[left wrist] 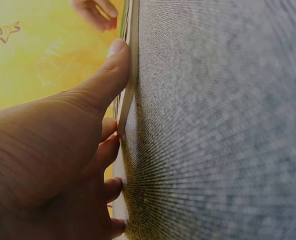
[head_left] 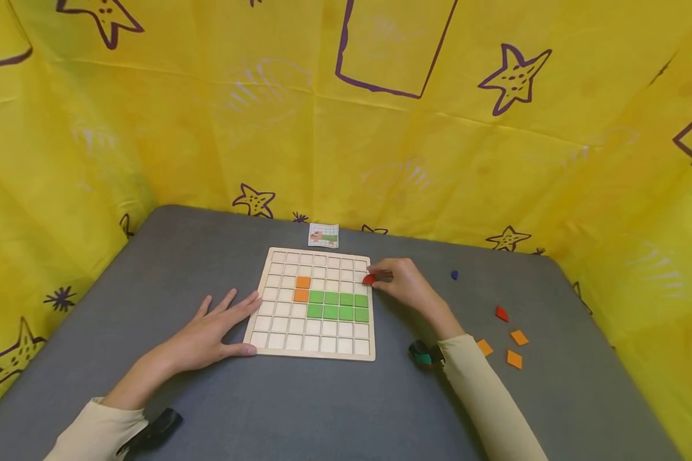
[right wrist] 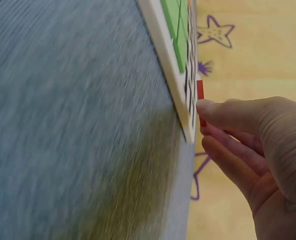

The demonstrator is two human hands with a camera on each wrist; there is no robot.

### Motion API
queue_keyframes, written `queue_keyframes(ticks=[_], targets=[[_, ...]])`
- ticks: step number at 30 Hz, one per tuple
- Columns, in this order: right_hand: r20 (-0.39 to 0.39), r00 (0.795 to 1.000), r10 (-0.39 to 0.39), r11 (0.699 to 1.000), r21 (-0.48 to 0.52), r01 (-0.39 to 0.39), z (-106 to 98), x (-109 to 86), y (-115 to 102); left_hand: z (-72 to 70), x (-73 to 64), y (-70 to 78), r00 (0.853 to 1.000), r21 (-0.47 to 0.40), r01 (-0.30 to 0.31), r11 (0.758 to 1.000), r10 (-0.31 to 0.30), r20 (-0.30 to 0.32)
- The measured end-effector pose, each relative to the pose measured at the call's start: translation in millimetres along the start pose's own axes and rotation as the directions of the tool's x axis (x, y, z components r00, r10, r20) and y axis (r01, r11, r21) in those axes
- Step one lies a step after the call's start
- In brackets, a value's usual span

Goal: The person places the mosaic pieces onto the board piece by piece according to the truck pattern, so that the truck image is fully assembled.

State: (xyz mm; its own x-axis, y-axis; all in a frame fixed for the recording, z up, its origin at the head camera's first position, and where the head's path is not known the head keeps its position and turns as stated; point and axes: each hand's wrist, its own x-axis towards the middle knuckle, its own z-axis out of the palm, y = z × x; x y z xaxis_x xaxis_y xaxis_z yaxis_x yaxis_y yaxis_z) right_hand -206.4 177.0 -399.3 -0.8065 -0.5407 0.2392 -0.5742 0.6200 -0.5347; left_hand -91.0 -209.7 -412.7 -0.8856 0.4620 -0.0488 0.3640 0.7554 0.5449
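Note:
A wooden grid board [head_left: 314, 354] lies on the dark table, with two orange squares [head_left: 302, 295] and a double row of green squares [head_left: 346, 313] set in its cells. My right hand [head_left: 405, 285] pinches a red piece [head_left: 368, 280] between thumb and fingers, over the board's right edge. In the right wrist view the red piece [right wrist: 200, 90] appears edge-on, just off the board's surface. My left hand [head_left: 210, 333] has its fingers spread and touches the board's left edge. Its thumb [left wrist: 117, 65] rests against the rim in the left wrist view.
Behind the board lies a small picture card [head_left: 323, 235]. To the right are a blue piece [head_left: 454, 274], another red piece [head_left: 502, 314] and several orange squares [head_left: 514, 359], one partly hidden by the right sleeve. A yellow patterned cloth [head_left: 323, 128] hangs around the table.

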Motion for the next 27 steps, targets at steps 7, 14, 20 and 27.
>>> queue_keyframes(ticks=[7,14,20,27], targets=[[0.03,1.0,0.001,1.0,0.013,-0.001,9,12.4,-13,0.5,-1.1,-0.8,1.0,-0.006,0.006,1.0,-0.006,0.003],[0.054,0.998,-0.013,0.999,0.04,0.011,21,21.3,-23,-0.6,1.6,-0.1,1.0,0.005,0.011,1.0,-0.011,0.009],[0.058,0.998,-0.029,0.996,0.084,0.024,30,30.0,-32,0.0,0.5,0.1,1.0,0.003,0.004,1.0,-0.004,0.007],[0.045,0.997,-0.061,0.993,0.103,0.056,39,40.6,-43,0.1,1.3,0.4,1.0,0.003,0.004,1.0,-0.004,0.006]])
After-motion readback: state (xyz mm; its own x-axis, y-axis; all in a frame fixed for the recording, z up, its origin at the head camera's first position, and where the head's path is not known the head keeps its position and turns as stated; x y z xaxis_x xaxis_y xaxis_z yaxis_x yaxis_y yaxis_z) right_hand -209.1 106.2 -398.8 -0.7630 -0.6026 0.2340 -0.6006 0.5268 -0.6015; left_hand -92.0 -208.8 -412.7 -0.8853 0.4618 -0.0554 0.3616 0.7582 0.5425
